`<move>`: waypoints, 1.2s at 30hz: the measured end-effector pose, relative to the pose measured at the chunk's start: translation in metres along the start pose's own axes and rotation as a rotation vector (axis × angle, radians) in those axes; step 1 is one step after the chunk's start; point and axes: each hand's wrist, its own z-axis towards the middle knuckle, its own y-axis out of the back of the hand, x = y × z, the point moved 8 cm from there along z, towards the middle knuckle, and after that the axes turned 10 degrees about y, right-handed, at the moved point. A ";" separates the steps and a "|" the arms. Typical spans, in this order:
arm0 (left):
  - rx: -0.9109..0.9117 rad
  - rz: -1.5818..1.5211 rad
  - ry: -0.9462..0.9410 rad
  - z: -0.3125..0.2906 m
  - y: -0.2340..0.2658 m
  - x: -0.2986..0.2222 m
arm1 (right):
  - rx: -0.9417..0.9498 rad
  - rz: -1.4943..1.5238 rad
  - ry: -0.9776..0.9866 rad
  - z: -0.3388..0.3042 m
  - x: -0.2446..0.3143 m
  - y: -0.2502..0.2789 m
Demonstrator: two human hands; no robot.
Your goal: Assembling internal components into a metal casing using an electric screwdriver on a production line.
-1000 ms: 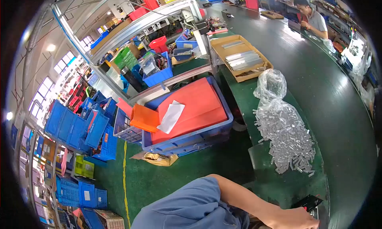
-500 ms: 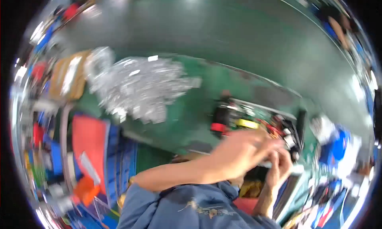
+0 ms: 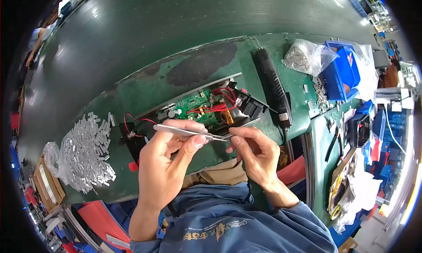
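My left hand [image 3: 163, 167] is closed around a pair of silver tweezers [image 3: 178, 130], whose tips point right. Fingers of my right hand [image 3: 260, 158] pinch together at those tips; what they hold is too small and covered to name. Just beyond both hands lies an open metal housing [image 3: 189, 92] with a green circuit board [image 3: 196, 103], red wires and a copper-coloured coil [image 3: 228, 117]. A black end part [image 3: 252, 106] stands at the housing's right end. Left of it, another black part [image 3: 132, 144] hangs on by red wires, partly behind my left hand.
A black electric screwdriver [image 3: 273, 84] lies right of the housing. Farther right are a bag of small parts [image 3: 303, 57], a blue bin [image 3: 336, 79] and black-handled pliers [image 3: 332, 146]. Many small metal pieces [image 3: 88, 154] are heaped at the left, beside a cardboard box [image 3: 46, 185].
The view has swung right, so the housing now appears nearer the middle. My hands, blurred and close together before, are now steady in front of the board, and the tweezers show clearly.
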 end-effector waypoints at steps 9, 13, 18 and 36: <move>-0.041 0.083 -0.035 0.002 0.000 0.005 | 0.013 0.010 0.057 0.002 0.001 0.000; -0.025 0.119 -0.065 0.003 -0.003 0.007 | 0.038 -0.010 0.083 0.001 0.001 0.001; -0.067 0.129 -0.117 0.001 0.000 0.004 | -0.009 0.010 0.099 -0.001 -0.004 0.007; -0.175 0.687 -0.587 -0.007 -0.008 -0.007 | -0.462 -1.125 0.444 0.005 0.026 0.096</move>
